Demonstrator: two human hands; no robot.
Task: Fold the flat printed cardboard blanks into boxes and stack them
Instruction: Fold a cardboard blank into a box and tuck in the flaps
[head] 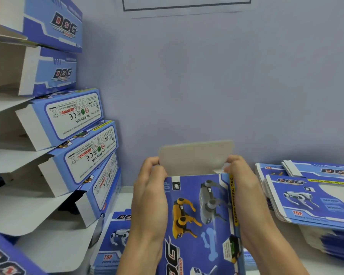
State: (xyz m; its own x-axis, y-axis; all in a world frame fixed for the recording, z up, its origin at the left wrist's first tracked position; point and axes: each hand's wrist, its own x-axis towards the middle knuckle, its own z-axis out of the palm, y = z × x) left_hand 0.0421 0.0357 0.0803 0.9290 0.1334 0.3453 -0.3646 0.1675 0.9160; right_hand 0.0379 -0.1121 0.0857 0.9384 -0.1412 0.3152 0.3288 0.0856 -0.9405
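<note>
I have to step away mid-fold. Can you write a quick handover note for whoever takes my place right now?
Left hand and right hand grip the sides of the box in progress; its top flap stands open.
Folded boxes are stacked at left, flaps open.
Flat blanks lie in a pile at right and another by the left wrist.
Left: close this flap, stack the box, fold the remaining blanks.

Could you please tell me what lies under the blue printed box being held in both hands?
Under the blue printed cardboard box, gripped by the left hand and right hand, a stack of flat blue blanks on the white table pokes out left. The box covers the rest.
</note>
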